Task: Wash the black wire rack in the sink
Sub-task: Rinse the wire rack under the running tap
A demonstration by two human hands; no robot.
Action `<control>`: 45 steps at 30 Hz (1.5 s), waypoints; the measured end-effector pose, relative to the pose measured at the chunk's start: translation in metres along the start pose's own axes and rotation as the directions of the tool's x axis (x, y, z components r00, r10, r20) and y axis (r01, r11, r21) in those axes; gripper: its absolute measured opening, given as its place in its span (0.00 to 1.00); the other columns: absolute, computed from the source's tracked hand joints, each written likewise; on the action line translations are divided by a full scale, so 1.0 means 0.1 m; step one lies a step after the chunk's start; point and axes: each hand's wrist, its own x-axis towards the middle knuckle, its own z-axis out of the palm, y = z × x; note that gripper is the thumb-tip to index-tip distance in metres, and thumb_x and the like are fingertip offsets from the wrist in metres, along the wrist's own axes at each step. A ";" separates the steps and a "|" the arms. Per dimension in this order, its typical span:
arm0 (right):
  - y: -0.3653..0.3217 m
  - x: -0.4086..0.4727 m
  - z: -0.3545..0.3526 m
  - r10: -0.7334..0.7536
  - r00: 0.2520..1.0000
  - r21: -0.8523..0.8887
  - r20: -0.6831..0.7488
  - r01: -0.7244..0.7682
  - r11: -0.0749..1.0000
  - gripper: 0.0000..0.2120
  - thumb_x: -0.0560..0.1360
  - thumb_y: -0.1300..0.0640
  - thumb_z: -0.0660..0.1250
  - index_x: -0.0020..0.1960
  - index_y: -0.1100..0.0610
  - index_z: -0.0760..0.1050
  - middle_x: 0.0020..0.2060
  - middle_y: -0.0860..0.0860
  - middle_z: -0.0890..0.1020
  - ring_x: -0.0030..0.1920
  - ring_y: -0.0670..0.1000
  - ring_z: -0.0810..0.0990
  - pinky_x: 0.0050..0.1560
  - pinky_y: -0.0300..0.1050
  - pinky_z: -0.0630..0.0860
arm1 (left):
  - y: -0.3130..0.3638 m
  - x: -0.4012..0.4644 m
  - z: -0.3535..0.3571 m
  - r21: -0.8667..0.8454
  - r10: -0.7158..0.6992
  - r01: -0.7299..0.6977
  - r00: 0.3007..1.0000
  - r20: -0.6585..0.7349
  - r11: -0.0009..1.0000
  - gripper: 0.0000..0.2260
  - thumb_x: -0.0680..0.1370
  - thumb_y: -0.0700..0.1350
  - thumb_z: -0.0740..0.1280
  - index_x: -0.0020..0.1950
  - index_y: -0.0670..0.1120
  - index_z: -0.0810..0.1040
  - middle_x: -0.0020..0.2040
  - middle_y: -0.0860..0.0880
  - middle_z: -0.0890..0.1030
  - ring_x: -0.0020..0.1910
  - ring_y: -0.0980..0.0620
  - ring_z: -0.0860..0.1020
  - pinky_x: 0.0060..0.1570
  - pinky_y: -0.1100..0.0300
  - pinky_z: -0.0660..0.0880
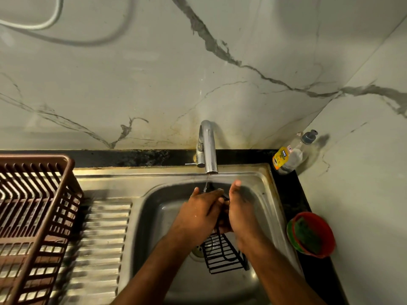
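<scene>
A black wire rack [224, 255] hangs inside the steel sink [154, 212], its lower end over the drain. My left hand [201, 209] and my right hand [239, 208] both grip its upper part, which they mostly hide. A thin stream of water runs from the chrome tap [208, 148] down onto my hands and the top of the rack.
A brown plastic dish basket [33, 216] stands on the ribbed drainboard [103, 245] at the left. At the back right corner is a soap bottle [290, 154]. A red bowl [311, 235] with a green scrubber sits on the black counter right of the sink.
</scene>
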 end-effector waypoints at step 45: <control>-0.24 0.80 -0.06 -0.373 0.928 -0.857 -0.006 0.187 0.481 0.24 0.83 0.42 0.57 0.33 0.53 0.72 0.26 0.47 0.72 0.28 0.48 0.71 0.32 0.42 0.64 | -0.44 0.48 -0.07 -0.719 -0.700 0.502 0.714 0.030 0.481 0.18 0.81 0.57 0.67 0.60 0.44 0.81 0.50 0.45 0.84 0.47 0.52 0.79 0.39 0.61 0.68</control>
